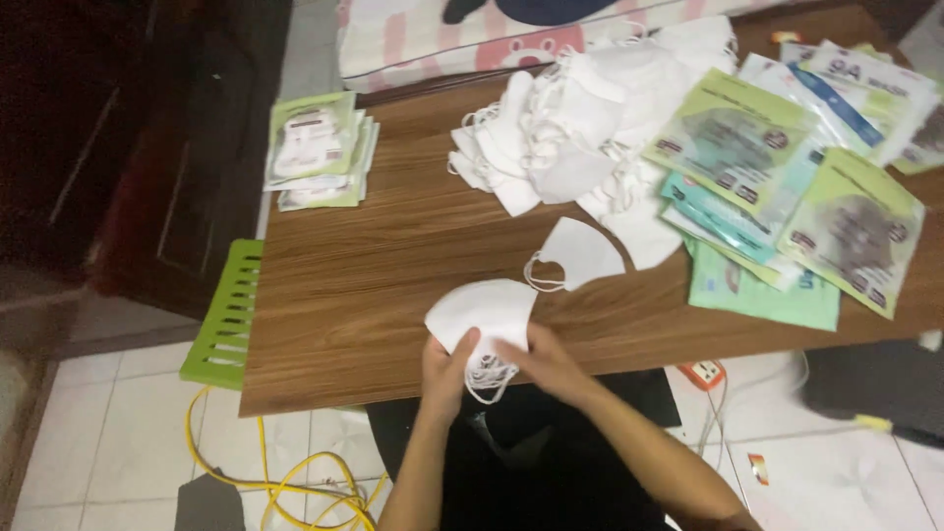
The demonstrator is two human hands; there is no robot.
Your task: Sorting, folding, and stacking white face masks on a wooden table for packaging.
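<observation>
So from the head camera we're looking down at a wooden table (393,295), and both our hands are on one folded white face mask (482,313) right at the near edge. Our left hand (447,369) has its fingers curled around the mask's lower left side, thumb up on top of it, and our right hand (541,359) is pinching the lower right part, where the ear loops bunch up and hang down between the two hands. So both hands are closed on the same mask, close together, almost touching.

Just beyond it lies a single white mask (580,254) flat on the wood, apart from ours. Farther back there's a big messy pile of white masks (580,128). To the right of that, a spread of green and teal packets (787,187) overlapping each other. Over on the far left corner sits a small neat stack of packets (320,147). Off the table's left edge there's a green plastic stool (228,315), and a yellow cable (285,482) loops across the tiled floor below.
</observation>
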